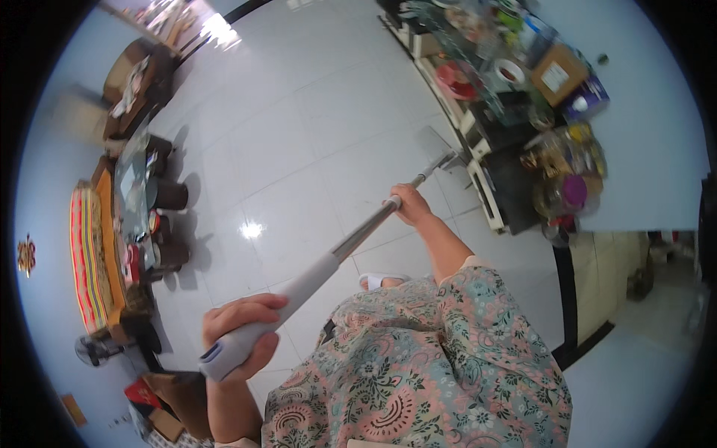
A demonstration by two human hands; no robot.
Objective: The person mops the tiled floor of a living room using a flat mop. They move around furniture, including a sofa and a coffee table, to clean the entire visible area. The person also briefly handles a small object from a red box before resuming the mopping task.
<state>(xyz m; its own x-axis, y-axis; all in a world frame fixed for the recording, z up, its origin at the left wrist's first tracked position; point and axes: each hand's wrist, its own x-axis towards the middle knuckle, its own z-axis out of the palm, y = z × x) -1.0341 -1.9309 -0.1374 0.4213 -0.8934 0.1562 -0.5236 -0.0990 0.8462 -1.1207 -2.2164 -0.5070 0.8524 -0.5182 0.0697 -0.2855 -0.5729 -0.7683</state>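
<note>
Both my hands are closed around the long handle of a flat mop (364, 233), which slants from lower left to upper right. At its top end, my left hand (243, 328) wraps the pale grey grip. Further down, my right hand (409, 205) grips the metal pole near a light collar. The mop head (442, 160) lies on the tiled floor, close to the foot of a low cabinet; its pale, thin shape is partly blurred and hard to tell from the tiles.
To the right, the low cabinet (489, 198) carries jars, a red bowl (457, 80) and a cardboard box (559, 73). A glass table (134, 187) with dark stools (170, 196) stands left, before a sofa with a striped cover (87, 257). A fan (93, 349) is lower left.
</note>
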